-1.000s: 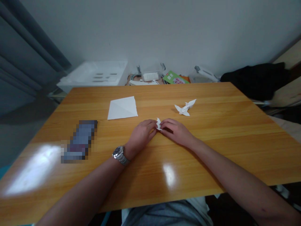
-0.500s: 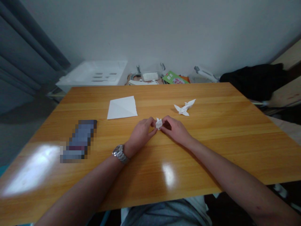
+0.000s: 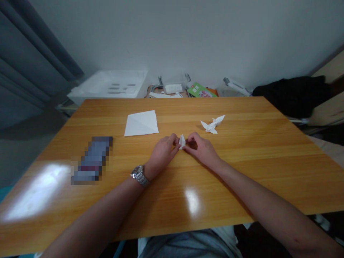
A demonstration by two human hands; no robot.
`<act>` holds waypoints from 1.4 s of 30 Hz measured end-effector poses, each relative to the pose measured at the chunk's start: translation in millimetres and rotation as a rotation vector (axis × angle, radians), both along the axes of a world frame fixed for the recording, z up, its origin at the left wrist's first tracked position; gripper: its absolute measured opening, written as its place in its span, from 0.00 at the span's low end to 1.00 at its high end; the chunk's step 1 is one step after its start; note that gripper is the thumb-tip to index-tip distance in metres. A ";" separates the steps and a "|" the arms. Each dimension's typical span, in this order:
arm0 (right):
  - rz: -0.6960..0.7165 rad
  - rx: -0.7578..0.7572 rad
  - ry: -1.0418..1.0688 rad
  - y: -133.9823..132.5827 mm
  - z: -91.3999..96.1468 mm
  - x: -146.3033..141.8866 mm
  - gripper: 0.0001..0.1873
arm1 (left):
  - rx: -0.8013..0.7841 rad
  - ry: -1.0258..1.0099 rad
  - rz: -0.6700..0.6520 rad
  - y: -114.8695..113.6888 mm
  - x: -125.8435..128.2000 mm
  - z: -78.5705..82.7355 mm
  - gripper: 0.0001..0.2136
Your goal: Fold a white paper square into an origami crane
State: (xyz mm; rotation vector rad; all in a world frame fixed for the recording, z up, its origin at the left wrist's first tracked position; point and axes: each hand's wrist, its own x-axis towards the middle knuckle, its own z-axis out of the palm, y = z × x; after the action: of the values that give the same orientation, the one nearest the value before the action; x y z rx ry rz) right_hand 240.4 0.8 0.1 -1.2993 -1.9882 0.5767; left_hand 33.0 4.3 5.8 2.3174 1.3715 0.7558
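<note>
Between my two hands a small piece of folded white paper stands just above the wooden table, its top coming to a point. My left hand, with a metal watch at the wrist, pinches its left edge between thumb and fingers. The right edge is pinched by my right hand, thumb low and index finger arched. A finished-looking origami bird lies beyond my right hand. Past my left hand rests a flat sheet of white paper with faint crease lines.
On the wooden table a pixelated phone-like object lies at the left. Behind the far edge are a white plastic tray, a green booklet and a black cloth. A grey curtain hangs at the left.
The folded paper between my fingers has changed shape: its ragged top now forms a narrow upright point. Both hands keep their pinch, and the whole view has shifted slightly.
</note>
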 end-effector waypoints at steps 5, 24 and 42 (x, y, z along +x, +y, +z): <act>0.109 -0.002 -0.032 0.2 2.6 2.9 0.08 | -0.026 0.030 0.017 0.3 0.6 2.4 0.03; 0.228 0.240 -0.228 4.0 3.4 11.3 0.18 | 0.066 -0.004 0.001 1.4 -2.1 -2.3 0.06; 0.258 0.317 -0.267 8.2 3.0 17.7 0.11 | 0.125 0.031 -0.057 3.3 -5.6 -3.1 0.09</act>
State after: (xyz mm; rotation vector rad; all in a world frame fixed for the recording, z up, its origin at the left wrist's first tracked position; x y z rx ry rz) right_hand 258.2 8.9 3.1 -0.9725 -2.3741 0.1949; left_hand 27.4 7.6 2.7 2.4626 1.2987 0.8126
